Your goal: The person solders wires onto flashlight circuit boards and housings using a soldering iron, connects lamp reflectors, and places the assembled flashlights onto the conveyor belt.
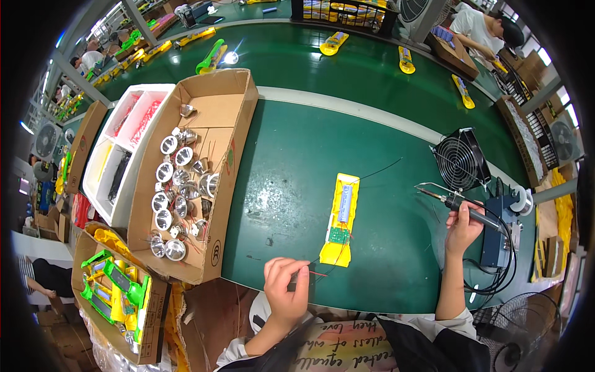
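Note:
My left hand (286, 290) is closed in a pinch near the bench's front edge, with a thin red wire (318, 273) sticking out from its fingertips. Just beyond it lies a yellow plastic flashlight housing (336, 253). Inside that sit a blue cylindrical battery (345, 203) and a small green circuit board (338, 235). A thin black wire (383, 169) runs from the housing's far end. On the right, my right hand (462, 234) grips the dark handle of a soldering iron (480, 217), its metal tip pointing left, apart from the housing.
Left stands a cardboard box (207, 105) of silver reflectors, beside a white divided foam tray (126, 149). A lower box (149, 347) holds green and yellow housings. A black fan (460, 162) and blue soldering station (496, 232) stand right. Yellow housings ride the green conveyor (285, 56).

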Motion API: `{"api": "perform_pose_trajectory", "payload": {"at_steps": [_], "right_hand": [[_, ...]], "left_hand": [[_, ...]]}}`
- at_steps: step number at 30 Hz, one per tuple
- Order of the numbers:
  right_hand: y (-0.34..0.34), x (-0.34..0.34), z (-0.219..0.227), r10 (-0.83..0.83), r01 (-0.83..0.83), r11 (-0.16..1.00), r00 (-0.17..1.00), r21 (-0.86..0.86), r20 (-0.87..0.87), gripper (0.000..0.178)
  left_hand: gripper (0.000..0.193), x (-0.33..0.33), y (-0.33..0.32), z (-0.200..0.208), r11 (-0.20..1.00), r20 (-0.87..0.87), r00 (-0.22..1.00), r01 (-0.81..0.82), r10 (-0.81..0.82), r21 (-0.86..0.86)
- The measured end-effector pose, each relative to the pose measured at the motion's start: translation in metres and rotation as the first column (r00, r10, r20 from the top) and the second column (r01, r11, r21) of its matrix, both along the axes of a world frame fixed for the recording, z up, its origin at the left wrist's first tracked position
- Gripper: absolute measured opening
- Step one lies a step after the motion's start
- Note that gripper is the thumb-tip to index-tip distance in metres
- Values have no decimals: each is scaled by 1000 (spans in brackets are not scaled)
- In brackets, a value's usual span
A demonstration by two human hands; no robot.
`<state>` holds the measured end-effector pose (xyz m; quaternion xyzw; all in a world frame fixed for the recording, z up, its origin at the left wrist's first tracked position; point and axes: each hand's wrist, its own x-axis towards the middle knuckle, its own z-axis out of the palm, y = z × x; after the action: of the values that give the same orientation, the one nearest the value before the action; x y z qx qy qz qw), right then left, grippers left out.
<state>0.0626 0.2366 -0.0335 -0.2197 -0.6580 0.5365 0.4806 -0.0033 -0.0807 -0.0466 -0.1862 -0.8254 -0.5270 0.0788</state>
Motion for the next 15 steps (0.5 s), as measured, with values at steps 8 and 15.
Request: {"api": "perform_pose_trajectory", "payload": {"at_steps": [8,15], "right_hand": [[-38,18,21,-43,46,996,998,-74,39,13],[-130,31,25,27,-13,939,999,-344,36,17]], "left_hand": [[9,-3,12,-1,997,69,997,13,-18,72],[13,-6,24,3,999,70,998,-13,10,43]]}}
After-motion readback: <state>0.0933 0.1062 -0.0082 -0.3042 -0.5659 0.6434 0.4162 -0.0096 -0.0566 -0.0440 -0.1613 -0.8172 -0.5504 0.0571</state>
